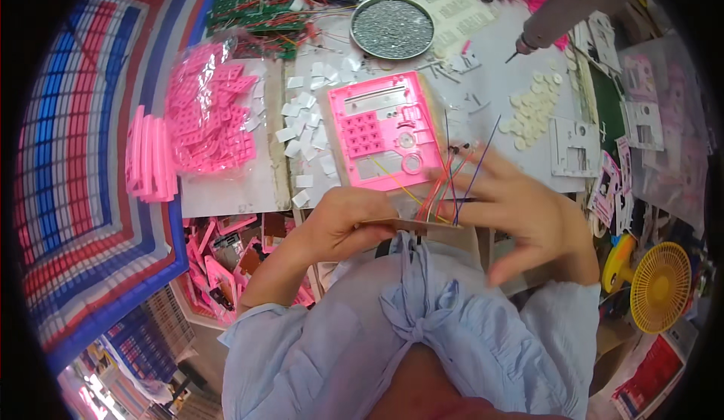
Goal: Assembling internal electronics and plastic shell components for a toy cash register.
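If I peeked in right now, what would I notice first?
Probably the bright pink, rectangular plastic panel, near the picture's middle. Next, perhaps the clear plastic bag of pink plastic pieces to its left, and the round, shallow metal tin of small shiny grey bits beyond it. The round yellow plastic fan stands out too, at the far right.

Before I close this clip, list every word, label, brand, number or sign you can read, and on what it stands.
None readable.
Pale sheets, top: rows of marks, too small and blurred.
Red-and-white item, lower right: pale marks, too blurred.
Pink panel: no text discernible.
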`<state>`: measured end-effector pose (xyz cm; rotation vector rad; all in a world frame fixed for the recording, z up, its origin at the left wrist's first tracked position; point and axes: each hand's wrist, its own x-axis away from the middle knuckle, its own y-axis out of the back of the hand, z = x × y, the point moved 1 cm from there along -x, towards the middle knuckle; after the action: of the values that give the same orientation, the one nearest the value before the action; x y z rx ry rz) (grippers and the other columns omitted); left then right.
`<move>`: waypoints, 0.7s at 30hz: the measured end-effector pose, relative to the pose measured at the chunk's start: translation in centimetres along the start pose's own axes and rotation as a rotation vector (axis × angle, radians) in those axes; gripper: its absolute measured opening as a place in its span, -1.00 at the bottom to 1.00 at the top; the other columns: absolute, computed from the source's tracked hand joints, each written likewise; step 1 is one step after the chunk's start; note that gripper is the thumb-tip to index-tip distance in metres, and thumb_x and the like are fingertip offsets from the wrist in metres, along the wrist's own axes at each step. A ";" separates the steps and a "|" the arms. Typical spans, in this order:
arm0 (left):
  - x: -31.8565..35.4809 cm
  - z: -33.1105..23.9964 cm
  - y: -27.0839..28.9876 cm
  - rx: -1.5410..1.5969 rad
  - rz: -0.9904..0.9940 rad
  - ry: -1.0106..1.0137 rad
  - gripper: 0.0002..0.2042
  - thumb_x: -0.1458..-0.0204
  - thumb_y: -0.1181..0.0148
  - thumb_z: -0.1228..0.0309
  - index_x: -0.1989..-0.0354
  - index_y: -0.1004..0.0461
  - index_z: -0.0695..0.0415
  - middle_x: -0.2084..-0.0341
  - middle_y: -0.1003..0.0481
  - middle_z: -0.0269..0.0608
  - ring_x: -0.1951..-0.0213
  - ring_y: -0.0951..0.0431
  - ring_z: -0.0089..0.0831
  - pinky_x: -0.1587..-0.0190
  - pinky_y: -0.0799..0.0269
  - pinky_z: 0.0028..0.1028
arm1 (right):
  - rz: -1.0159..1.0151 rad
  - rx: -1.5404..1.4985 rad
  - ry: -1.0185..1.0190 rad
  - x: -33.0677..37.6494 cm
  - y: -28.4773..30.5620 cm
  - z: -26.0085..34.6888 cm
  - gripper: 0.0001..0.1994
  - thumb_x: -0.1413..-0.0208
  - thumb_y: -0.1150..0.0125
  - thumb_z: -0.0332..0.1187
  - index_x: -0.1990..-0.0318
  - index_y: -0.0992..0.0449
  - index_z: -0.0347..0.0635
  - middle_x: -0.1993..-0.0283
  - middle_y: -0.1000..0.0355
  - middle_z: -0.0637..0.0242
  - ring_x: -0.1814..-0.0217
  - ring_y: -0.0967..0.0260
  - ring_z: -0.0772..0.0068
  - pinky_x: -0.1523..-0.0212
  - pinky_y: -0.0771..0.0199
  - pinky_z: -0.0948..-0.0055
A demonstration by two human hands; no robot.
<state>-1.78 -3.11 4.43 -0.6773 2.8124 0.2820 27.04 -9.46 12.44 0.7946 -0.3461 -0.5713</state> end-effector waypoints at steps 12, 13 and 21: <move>3.4 0.8 -3.0 0.331 -0.064 0.290 -0.80 -0.24 -0.17 0.42 0.06 -0.57 0.27 0.31 -0.62 -0.12 0.25 -0.64 -0.39 0.19 -0.50 -0.39 | -0.312 -0.509 0.203 -6.2 -7.2 -2.0 -0.12 -0.21 -0.16 0.18 -0.51 -0.03 -0.19 -0.53 0.06 -0.20 -0.55 0.09 -0.29 -0.47 0.00 -0.08; 3.6 1.0 -3.3 0.280 -0.125 0.320 -0.79 -0.25 -0.15 0.43 0.03 -0.55 0.27 0.30 -0.61 -0.13 0.24 -0.63 -0.42 0.17 -0.50 -0.39 | -0.338 -0.551 0.181 -6.2 -7.4 -2.1 -0.19 -0.25 -0.17 0.10 -0.49 -0.08 -0.19 -0.50 -0.03 -0.17 -0.52 -0.01 -0.23 -0.45 -0.05 -0.05; 4.1 2.0 -5.7 0.685 -0.482 0.606 -0.43 -0.27 -0.04 0.53 -0.45 -0.07 0.24 0.01 -0.46 -0.17 0.14 -0.53 -0.49 0.00 -0.44 -0.44 | -0.634 -0.775 -0.393 -9.5 -4.7 -6.1 -0.72 -0.27 -0.21 -0.43 -0.09 -0.58 -0.30 0.10 -0.63 0.20 0.10 -0.55 0.60 0.08 -0.59 0.53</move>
<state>-2.33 -9.35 0.70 -1.3640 2.8046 -1.0758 20.79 -2.94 4.15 0.0097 -0.1928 -1.3621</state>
